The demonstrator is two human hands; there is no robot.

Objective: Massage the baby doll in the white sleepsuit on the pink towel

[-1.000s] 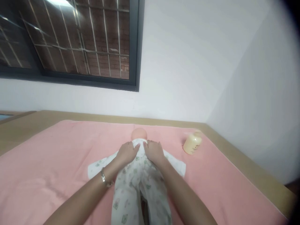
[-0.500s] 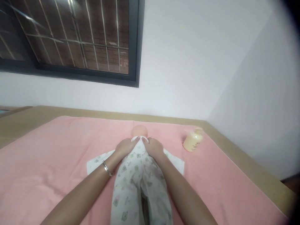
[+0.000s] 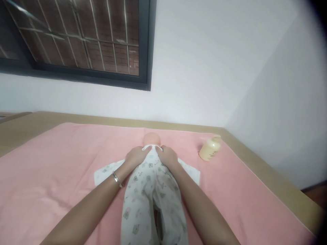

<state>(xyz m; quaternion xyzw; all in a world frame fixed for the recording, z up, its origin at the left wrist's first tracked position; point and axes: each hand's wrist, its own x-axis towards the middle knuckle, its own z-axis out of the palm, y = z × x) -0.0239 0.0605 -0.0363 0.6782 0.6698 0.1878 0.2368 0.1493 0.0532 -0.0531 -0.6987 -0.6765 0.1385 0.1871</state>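
A baby doll (image 3: 151,177) in white clothes with a small green print lies stretched out on a pink cloth (image 3: 84,149), its bald head (image 3: 151,139) pointing away from me. Its white sleeves spread out to both sides. My left hand (image 3: 136,157) grips the doll's left-hand shoulder area, thumb laid near the collar. On the opposite side my right hand (image 3: 167,157) holds it the same way, the thumbs a little apart below the head. My other fingers curve round the doll's sides and are mostly hidden. A silver bracelet (image 3: 117,179) circles my left wrist.
A pale yellow bottle (image 3: 209,149) stands on the cloth to the right of the doll. Beneath the cloth is a light wooden surface (image 3: 258,163), its edge against a white wall (image 3: 194,68). A dark-framed window (image 3: 145,51) with bars is at upper left.
My view has tilted slightly, so everything sits a little higher in the picture. My thumbs are slightly farther apart at the collar; both hands stay on the doll.
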